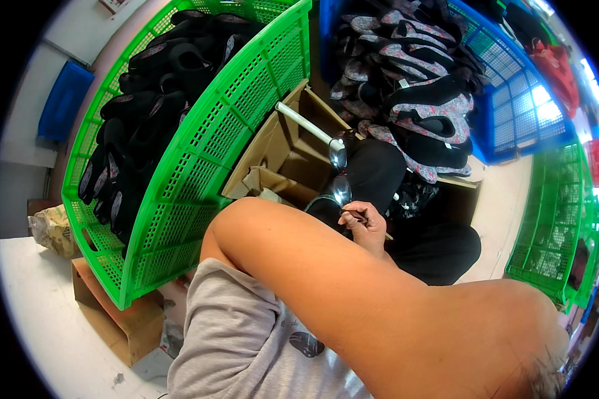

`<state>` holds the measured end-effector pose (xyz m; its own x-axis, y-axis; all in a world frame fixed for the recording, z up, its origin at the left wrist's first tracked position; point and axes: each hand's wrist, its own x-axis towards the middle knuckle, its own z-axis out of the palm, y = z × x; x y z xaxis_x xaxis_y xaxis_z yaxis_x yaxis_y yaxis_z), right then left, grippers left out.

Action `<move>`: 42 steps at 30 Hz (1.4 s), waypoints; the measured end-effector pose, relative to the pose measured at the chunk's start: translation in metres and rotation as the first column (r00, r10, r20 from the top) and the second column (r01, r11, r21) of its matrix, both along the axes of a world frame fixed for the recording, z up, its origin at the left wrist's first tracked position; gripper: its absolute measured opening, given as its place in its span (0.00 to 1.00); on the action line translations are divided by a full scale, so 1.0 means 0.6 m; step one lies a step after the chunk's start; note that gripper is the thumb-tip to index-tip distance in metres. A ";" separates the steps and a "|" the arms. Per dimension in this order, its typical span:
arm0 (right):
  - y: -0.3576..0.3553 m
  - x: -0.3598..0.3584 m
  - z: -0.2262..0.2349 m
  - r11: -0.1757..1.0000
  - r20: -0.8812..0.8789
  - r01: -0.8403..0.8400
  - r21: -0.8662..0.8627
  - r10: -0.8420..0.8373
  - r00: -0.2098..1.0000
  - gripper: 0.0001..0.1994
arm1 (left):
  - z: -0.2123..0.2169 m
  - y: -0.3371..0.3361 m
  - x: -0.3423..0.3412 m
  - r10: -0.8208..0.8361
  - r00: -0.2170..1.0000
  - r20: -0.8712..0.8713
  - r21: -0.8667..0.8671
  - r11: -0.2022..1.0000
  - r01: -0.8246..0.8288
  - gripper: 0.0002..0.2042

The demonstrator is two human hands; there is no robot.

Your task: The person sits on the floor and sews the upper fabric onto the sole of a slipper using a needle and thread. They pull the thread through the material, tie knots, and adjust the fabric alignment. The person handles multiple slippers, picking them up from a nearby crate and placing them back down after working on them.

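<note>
Left of the right hand's (369, 229) fingers, a green crate (206, 143) holds black shoes (156, 106); ahead, a blue crate (519, 116) carries black and flowered shoes (412, 76), and an open cardboard box (263, 143) sits between. Those fingers pinch shiny-lensed glasses (341, 189) by one arm, while I cannot tell the left hand's (502, 329) fingers. Pale floor (502, 216) runs rightward to another crate's edge (542, 219).

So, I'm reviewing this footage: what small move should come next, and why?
Perhaps lower the left forearm: it crosses the view and hides the right arm, while the right hand seems to pinch a pair of glasses.
</note>
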<state>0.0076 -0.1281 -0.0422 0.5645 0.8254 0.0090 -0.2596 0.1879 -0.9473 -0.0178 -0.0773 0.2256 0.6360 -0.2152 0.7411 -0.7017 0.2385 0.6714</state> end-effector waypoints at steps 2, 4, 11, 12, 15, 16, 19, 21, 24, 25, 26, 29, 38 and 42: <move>-0.002 -0.001 -0.003 1.000 -0.005 0.002 0.006 -0.002 1.000 0.06 | 0.005 0.011 -0.002 -0.004 0.999 0.034 0.052 0.999 0.002 0.15; 0.002 0.000 -0.004 1.000 -0.005 0.004 0.012 -0.004 1.000 0.05 | 0.022 0.044 -0.011 0.067 0.990 0.120 0.074 0.994 -0.076 0.13; -0.002 0.000 0.004 1.000 0.009 -0.007 -0.005 0.007 1.000 0.05 | 0.017 0.049 -0.035 0.319 0.948 -0.007 -0.093 0.944 -0.318 0.11; -0.002 0.001 0.004 1.000 0.011 -0.003 -0.007 0.003 1.000 0.05 | 0.014 0.054 -0.039 0.317 0.948 0.012 -0.084 0.945 -0.315 0.11; -0.003 0.002 0.002 1.000 0.025 0.002 -0.017 -0.001 1.000 0.06 | 0.013 0.071 -0.050 0.357 0.932 0.062 -0.067 0.933 -0.353 0.12; -0.004 0.004 0.002 1.000 0.037 -0.001 -0.022 0.001 0.999 0.06 | 0.012 0.079 -0.052 0.375 0.924 0.076 -0.063 0.926 -0.371 0.13; 0.000 0.003 0.004 0.999 0.111 0.016 0.041 -0.021 0.994 0.06 | 0.015 0.111 -0.070 0.469 0.878 0.097 -0.031 0.883 -0.468 0.15; 0.000 0.001 -0.001 0.998 0.043 0.016 0.054 -0.019 0.999 0.06 | 0.004 0.136 -0.086 0.551 0.832 0.073 -0.031 0.835 -0.550 0.16; -0.005 0.011 0.028 0.997 0.016 -0.007 -0.071 0.008 1.000 0.07 | -0.037 0.163 -0.122 0.717 0.692 -0.086 -0.057 0.689 -0.722 0.19; -0.012 0.011 0.019 0.996 0.036 0.018 -0.092 -0.014 0.999 0.08 | -0.064 0.183 -0.143 0.741 0.630 -0.233 -0.107 0.624 -0.774 0.19; -0.010 0.008 0.008 0.996 0.038 0.010 -0.089 -0.007 0.999 0.09 | -0.091 0.198 -0.170 0.747 0.545 -0.381 -0.142 0.535 -0.833 0.20; -0.007 0.004 0.013 0.999 -0.011 -0.011 -0.050 0.010 1.000 0.06 | -0.214 0.243 -0.293 0.547 0.405 -0.733 -0.202 0.393 -0.897 0.20; -0.020 -0.008 0.021 0.992 -0.020 -0.070 -0.105 0.068 0.997 0.05 | -0.359 0.193 -0.487 -0.136 0.618 -0.774 -0.577 -0.250 -0.778 0.25; -0.018 -0.013 0.033 0.987 -0.001 -0.076 -0.142 0.077 0.997 0.05 | -0.369 0.181 -0.519 -0.102 0.715 -0.692 -0.708 -0.101 -0.699 0.40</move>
